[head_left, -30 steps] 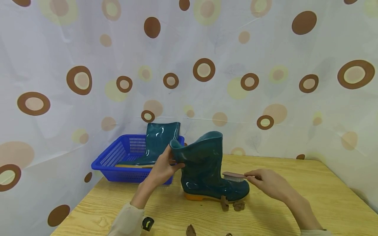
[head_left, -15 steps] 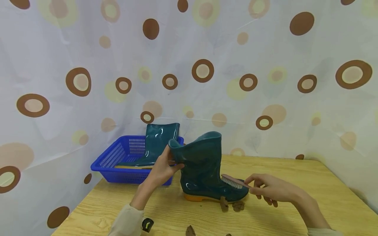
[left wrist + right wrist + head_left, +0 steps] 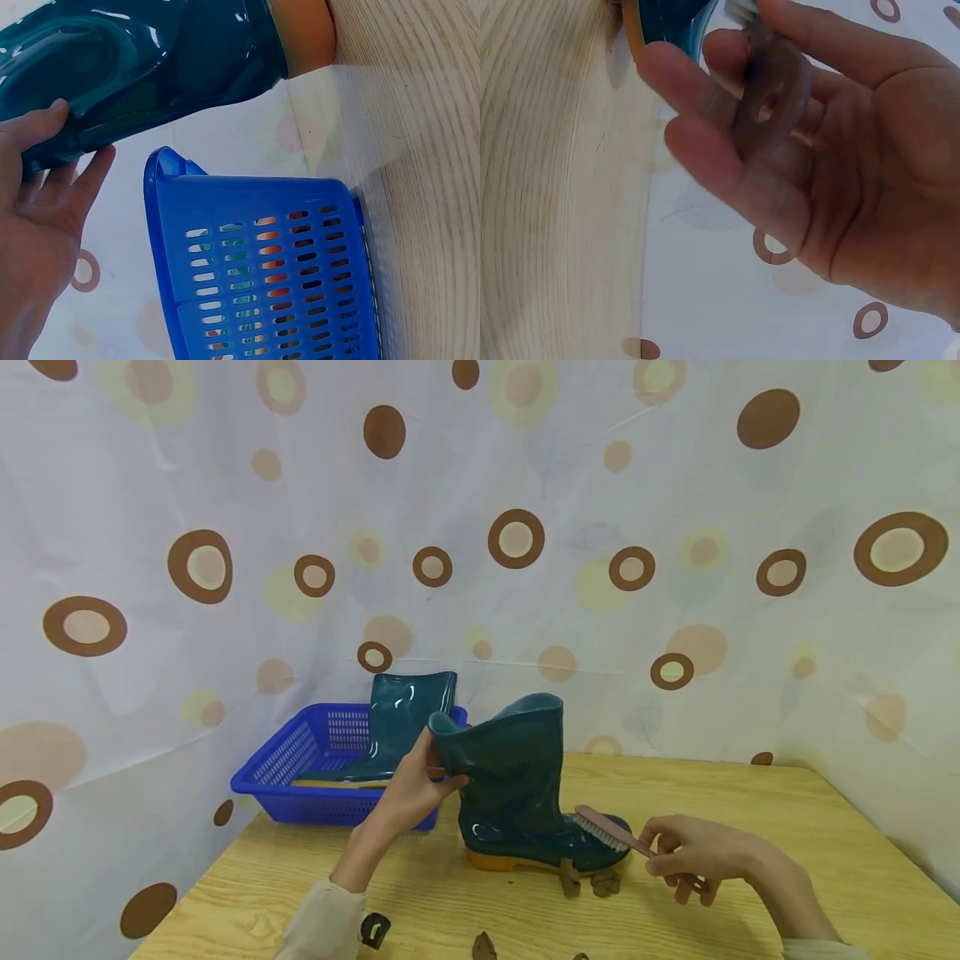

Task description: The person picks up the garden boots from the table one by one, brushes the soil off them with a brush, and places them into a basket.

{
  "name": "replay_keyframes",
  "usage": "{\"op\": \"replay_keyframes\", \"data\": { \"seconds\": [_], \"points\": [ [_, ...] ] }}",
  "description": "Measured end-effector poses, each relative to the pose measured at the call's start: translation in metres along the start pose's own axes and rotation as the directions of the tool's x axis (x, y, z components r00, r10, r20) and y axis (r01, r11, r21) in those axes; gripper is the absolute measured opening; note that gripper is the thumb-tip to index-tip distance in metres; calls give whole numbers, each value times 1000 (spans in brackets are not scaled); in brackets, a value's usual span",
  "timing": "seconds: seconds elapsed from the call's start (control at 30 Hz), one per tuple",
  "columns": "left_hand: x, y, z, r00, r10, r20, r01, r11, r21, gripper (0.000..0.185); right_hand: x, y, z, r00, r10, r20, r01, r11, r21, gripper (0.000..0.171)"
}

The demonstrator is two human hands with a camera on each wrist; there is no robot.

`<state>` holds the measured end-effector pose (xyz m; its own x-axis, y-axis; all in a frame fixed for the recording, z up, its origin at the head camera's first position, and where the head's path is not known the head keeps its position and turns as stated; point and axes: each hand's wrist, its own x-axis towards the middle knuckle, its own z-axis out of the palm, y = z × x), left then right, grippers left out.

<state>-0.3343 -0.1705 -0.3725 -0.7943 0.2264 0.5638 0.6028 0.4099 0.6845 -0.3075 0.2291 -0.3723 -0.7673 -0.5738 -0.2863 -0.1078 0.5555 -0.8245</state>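
Note:
A glossy dark green rain boot [image 3: 513, 785] with an orange-yellow sole stands on the table, toe to the right. My left hand [image 3: 414, 789] grips its upper shaft at the back, thumb on the near side; the left wrist view shows the fingertips behind the boot [image 3: 150, 67]. In my right hand [image 3: 697, 852] is a pinkish-brown brush [image 3: 603, 828], pinched by the handle, its pale bristles down against the top of the boot's toe. In the right wrist view the brush handle [image 3: 772, 97], with a hole in its end, lies between thumb and fingers.
Behind my left hand stands a blue plastic basket [image 3: 315, 806] holding another green boot [image 3: 408, 718]. Brown lumps [image 3: 606, 883] lie beside the toe, and another brown piece [image 3: 484, 946] is at the table's front. A small black object [image 3: 375, 930] sits near the left sleeve.
The brush has tilted, its handle end dropping, and it has slid down and right along the boot's toe with my right hand. Left hand and boot have stayed put.

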Motion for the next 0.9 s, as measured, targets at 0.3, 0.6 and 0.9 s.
{"op": "replay_keyframes", "data": {
  "seconds": [0.3,0.6,0.9],
  "points": [
    [0,0,-2,999,-49,-3,49,999,12,68,-6,-1,1,991,80,-106,-90,991,-100,18],
    [1,12,-3,994,-26,-108,27,1000,13,99,1,-5,2,999,-29,22,30,998,-46,28],
    [4,20,1,973,99,-209,-92,995,42,91,8,-17,7,983,-170,-74,159,978,-137,45]
  ]
}}
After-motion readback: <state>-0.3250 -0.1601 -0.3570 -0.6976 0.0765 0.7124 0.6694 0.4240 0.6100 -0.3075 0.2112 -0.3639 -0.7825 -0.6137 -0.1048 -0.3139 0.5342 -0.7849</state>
